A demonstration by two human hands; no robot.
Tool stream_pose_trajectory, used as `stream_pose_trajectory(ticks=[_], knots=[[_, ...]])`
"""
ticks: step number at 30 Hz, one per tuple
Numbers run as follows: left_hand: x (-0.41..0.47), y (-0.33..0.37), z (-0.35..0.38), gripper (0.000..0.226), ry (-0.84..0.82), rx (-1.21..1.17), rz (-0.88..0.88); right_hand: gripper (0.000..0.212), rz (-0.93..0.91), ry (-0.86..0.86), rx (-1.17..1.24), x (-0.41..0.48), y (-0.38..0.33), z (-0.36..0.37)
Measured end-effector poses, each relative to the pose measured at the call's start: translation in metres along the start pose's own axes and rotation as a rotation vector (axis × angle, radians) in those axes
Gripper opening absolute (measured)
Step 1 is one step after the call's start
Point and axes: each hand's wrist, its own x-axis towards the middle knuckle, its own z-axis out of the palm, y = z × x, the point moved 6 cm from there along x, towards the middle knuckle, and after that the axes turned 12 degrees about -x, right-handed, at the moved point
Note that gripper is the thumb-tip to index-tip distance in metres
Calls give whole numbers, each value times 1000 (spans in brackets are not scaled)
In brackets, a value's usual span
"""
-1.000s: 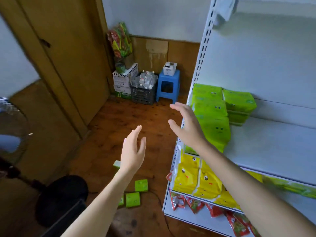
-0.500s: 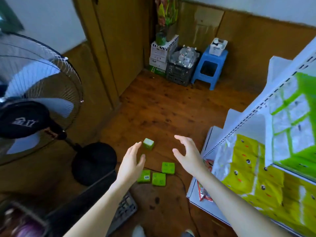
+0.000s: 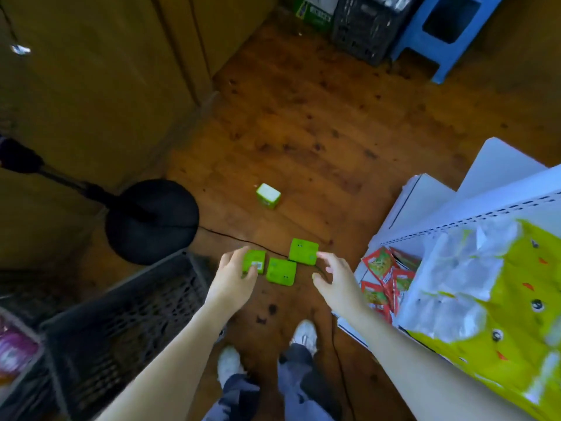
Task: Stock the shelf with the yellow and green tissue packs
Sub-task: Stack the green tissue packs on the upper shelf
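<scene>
Two grips reach for the floor (image 3: pixel 303 132). The left grip (image 3: pixel 232 276) curves round the left green pack (image 3: pixel 255 262), though I cannot tell if it touches; the right grip (image 3: pixel 335 279) hangs spread just beside the right green pack (image 3: pixel 303 250). It would be best to squeeze each pack on opposite sides before lifting. Four green packs are in view: these two, the middle pack (image 3: pixel 281 271), and the lone pack (image 3: pixel 268 196) at twelve o'clock. The yellow packs (image 3: pixel 501 299) on the shelf (image 3: pixel 455 220) at three o'clock are too blurred to count.
</scene>
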Motion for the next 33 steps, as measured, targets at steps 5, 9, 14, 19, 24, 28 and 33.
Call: stream_pose_trajectory(ticks=[5, 9, 14, 19, 24, 28, 33], knots=[[59, -75, 64, 50, -87, -23, -172, 46, 164, -64, 55, 57, 71, 68], [125, -131, 117, 52, -170, 30, -212, 53, 258, -125, 70, 116, 130, 145], [223, -210, 176, 54, -152, 28, -259, 56, 271, -221, 57, 180, 186, 244], [287, -280, 234, 55, -195, 20, -288, 64, 230, -242, 32, 228, 220, 312], [317, -324, 266, 61, -234, -8, -335, 70, 224, -228, 60, 261, 244, 345], [324, -335, 280, 63, -219, -59, -356, 77, 261, -238, 166, 278, 253, 366], [325, -336, 281, 61, -139, -142, -345, 78, 349, -220, 276, 282, 256, 375]])
